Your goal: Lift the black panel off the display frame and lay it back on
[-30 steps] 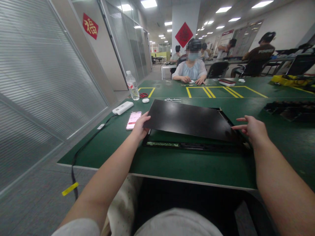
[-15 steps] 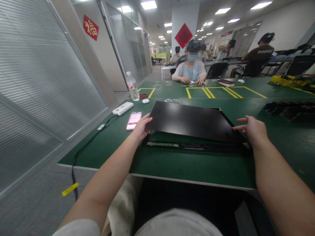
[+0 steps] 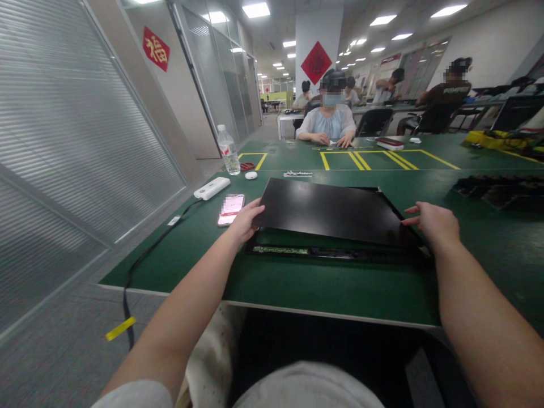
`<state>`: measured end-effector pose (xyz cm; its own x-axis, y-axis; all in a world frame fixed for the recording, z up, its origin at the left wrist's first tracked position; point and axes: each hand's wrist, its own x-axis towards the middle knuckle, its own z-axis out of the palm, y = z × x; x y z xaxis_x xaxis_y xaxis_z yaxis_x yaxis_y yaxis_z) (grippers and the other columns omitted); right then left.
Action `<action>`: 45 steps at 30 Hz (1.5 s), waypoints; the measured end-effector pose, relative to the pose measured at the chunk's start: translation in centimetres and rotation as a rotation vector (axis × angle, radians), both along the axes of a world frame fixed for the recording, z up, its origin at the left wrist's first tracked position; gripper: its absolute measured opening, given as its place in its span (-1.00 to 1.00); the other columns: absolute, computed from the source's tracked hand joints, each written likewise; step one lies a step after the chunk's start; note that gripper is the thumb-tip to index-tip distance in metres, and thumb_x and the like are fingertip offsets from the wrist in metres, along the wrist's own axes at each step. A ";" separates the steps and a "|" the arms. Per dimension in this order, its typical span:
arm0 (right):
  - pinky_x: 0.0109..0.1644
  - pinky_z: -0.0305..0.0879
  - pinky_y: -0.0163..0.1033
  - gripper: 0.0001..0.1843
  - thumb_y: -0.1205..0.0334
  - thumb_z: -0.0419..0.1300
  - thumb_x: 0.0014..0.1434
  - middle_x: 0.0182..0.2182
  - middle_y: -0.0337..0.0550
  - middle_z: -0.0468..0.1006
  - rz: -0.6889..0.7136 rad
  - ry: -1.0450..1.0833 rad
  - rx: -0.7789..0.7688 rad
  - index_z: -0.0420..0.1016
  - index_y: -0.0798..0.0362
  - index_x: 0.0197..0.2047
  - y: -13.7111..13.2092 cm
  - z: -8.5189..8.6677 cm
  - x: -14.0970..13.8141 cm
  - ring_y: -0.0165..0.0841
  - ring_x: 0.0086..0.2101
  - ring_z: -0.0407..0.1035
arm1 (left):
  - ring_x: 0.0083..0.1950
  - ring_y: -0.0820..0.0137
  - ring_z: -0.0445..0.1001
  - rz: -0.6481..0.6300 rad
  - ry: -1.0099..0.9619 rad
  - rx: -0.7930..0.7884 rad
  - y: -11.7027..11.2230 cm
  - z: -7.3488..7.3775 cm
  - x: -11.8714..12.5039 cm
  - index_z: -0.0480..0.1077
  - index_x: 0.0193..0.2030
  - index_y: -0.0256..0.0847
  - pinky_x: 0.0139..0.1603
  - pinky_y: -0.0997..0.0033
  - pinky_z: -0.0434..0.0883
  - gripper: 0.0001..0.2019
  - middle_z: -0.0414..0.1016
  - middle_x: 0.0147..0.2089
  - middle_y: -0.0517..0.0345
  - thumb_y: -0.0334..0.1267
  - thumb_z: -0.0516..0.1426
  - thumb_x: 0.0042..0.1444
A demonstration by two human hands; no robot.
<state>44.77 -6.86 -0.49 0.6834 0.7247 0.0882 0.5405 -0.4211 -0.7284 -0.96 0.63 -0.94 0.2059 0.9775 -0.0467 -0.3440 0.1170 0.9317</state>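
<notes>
A thin, dark flat panel (image 3: 327, 212), like a display screen panel, lies tilted over a shallow black frame (image 3: 361, 254), its left side raised. Pinched at the panel's left edge, my left hand (image 3: 245, 222) holds it with the thumb on top. My right hand (image 3: 436, 224) is at the panel's right edge, fingers apart, one fingertip touching near the corner; whether it bears any weight cannot be seen. A strip of green circuit board (image 3: 280, 250) shows along the frame's near side. The panel covers most of the frame's inside.
On the green table (image 3: 182, 266) at left are a phone (image 3: 232, 208), a white power bank (image 3: 212, 188) with a black cable, a bottle (image 3: 229, 150), red scissors (image 3: 247, 166) and a white case (image 3: 251, 175). Dark parts (image 3: 501, 190) lie right. A person (image 3: 326, 122) sits opposite.
The panel's raised left side has sunk slightly toward the frame, my left hand moving with it. My right hand's fingers have curled slightly at the right edge.
</notes>
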 end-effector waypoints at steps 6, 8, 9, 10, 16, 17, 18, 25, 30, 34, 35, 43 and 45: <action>-0.26 0.23 -0.14 -0.65 0.05 0.05 0.10 -0.47 -0.11 0.67 -0.084 -0.011 -0.049 0.64 -0.03 -0.32 -0.4 1.2 -1.5 -0.20 -0.37 0.42 | -0.21 0.30 0.65 -0.003 0.013 -0.006 0.0 0.1 0.0 0.55 0.12 -0.29 -0.36 0.50 0.52 -0.49 0.70 -0.09 -0.05 -0.45 0.32 -0.05; -0.28 0.23 -0.13 -0.67 0.07 0.07 0.07 -0.47 -0.12 0.67 -0.084 -0.019 -0.050 0.64 -0.03 -0.33 -0.5 1.2 -1.5 -0.20 -0.37 0.43 | -0.22 0.29 0.66 0.001 0.014 -0.013 0.0 0.1 0.0 0.55 0.12 -0.29 -0.37 0.49 0.52 -0.49 0.70 -0.10 -0.04 -0.46 0.32 -0.04; -0.29 0.23 -0.13 -0.68 0.07 0.07 0.06 -0.46 -0.13 0.67 -0.079 -0.029 -0.051 0.64 -0.04 -0.34 -0.5 1.2 -1.5 -0.19 -0.36 0.44 | -0.23 0.29 0.66 0.003 0.013 -0.015 0.0 0.1 0.0 0.55 0.12 -0.29 -0.37 0.49 0.52 -0.49 0.70 -0.11 -0.04 -0.47 0.31 -0.04; -0.29 0.23 -0.14 -0.70 0.08 0.08 0.05 -0.46 -0.13 0.67 -0.074 -0.041 -0.055 0.63 -0.04 -0.35 -0.5 1.2 -1.4 -0.19 -0.35 0.45 | -0.23 0.30 0.66 0.006 0.011 -0.017 0.0 0.1 0.1 0.54 0.12 -0.29 -0.37 0.49 0.52 -0.50 0.70 -0.12 -0.03 -0.47 0.31 -0.04; -0.29 0.24 -0.13 -0.75 0.09 0.11 0.05 -0.44 -0.15 0.67 -0.059 -0.085 -0.110 0.61 -0.06 -0.37 -0.5 1.2 -1.3 -0.19 -0.35 0.44 | -0.30 0.35 0.64 0.026 0.001 -0.038 0.1 -0.2 0.1 0.52 0.11 -0.32 -0.35 0.48 0.53 -0.52 0.69 -0.18 -0.01 -0.50 0.31 -0.01; -0.28 0.25 -0.12 -0.75 0.08 0.11 0.05 -0.44 -0.15 0.67 -0.054 -0.096 -0.112 0.61 -0.07 -0.37 -0.5 1.2 -1.3 -0.18 -0.35 0.44 | -0.30 0.35 0.63 0.033 0.002 -0.041 0.1 -0.2 0.0 0.52 0.11 -0.33 -0.34 0.47 0.53 -0.52 0.69 -0.19 -0.01 -0.50 0.31 -0.01; -0.28 0.26 -0.12 -0.74 0.08 0.11 0.05 -0.44 -0.15 0.67 -0.049 -0.107 -0.109 0.61 -0.07 -0.37 -0.5 1.2 -1.2 -0.18 -0.35 0.44 | -0.30 0.34 0.63 0.041 0.004 -0.043 0.1 -0.3 0.0 0.51 0.11 -0.34 -0.33 0.46 0.53 -0.52 0.68 -0.19 -0.01 -0.50 0.32 -0.02; -0.32 0.23 -0.14 -0.76 0.09 0.12 0.05 -0.45 -0.16 0.67 -0.050 -0.127 -0.120 0.61 -0.07 -0.39 -0.4 1.0 -1.0 -0.19 -0.35 0.44 | -0.29 0.33 0.62 0.098 0.060 -0.052 0.0 -0.1 0.1 0.44 0.10 -0.30 -0.31 0.42 0.51 -0.53 0.67 -0.21 0.02 -0.48 0.29 0.00; -0.34 0.20 -0.15 -0.76 0.08 0.13 0.06 -0.44 -0.18 0.67 -0.035 -0.130 -0.145 0.62 -0.07 -0.35 -0.4 0.8 -0.9 -0.20 -0.36 0.44 | -0.28 0.32 0.61 0.106 0.070 -0.039 -0.1 -0.2 0.1 0.42 0.03 -0.25 -0.33 0.42 0.49 -0.56 0.65 -0.22 0.06 -0.47 0.30 -0.04; -0.36 0.20 -0.15 -0.75 0.07 0.13 0.04 -0.46 -0.17 0.66 -0.029 -0.142 -0.119 0.62 -0.07 -0.38 -0.4 0.7 -0.8 -0.19 -0.39 0.44 | -0.30 0.32 0.61 0.098 0.080 -0.026 -0.1 -0.2 0.0 0.41 0.02 -0.22 -0.34 0.42 0.49 -0.55 0.63 -0.22 0.09 -0.44 0.33 -0.06; -0.37 0.20 -0.15 -0.75 0.07 0.13 0.04 -0.46 -0.17 0.66 -0.025 -0.146 -0.115 0.62 -0.07 -0.39 -0.4 0.7 -0.8 -0.19 -0.39 0.44 | -0.30 0.32 0.61 0.095 0.081 -0.025 -0.1 -0.2 0.0 0.40 0.02 -0.21 -0.35 0.42 0.49 -0.55 0.63 -0.22 0.09 -0.44 0.32 -0.05; -0.34 0.20 -0.16 -0.80 0.11 0.16 0.01 -0.45 -0.17 0.66 -0.026 -0.180 -0.165 0.61 -0.08 -0.43 -0.1 0.6 -0.4 -0.17 -0.32 0.43 | -0.27 0.31 0.63 0.099 0.088 -0.031 -0.2 -0.2 0.3 0.40 0.03 -0.21 -0.29 0.39 0.51 -0.56 0.65 -0.22 0.10 -0.47 0.29 -0.02; -0.33 0.22 -0.16 -0.82 0.12 0.17 0.00 -0.44 -0.16 0.66 -0.035 -0.180 -0.174 0.61 -0.07 -0.44 -0.1 0.4 -0.2 -0.18 -0.33 0.43 | -0.27 0.31 0.62 0.103 0.085 -0.030 -0.3 -0.1 0.3 0.40 0.02 -0.21 -0.29 0.38 0.51 -0.57 0.64 -0.23 0.11 -0.48 0.29 -0.03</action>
<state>44.58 -6.91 -0.07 0.6926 0.7161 0.0867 0.6382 -0.5524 -0.5362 -0.63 0.31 -1.09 0.0986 0.9911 -0.0892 -0.2753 0.1133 0.9547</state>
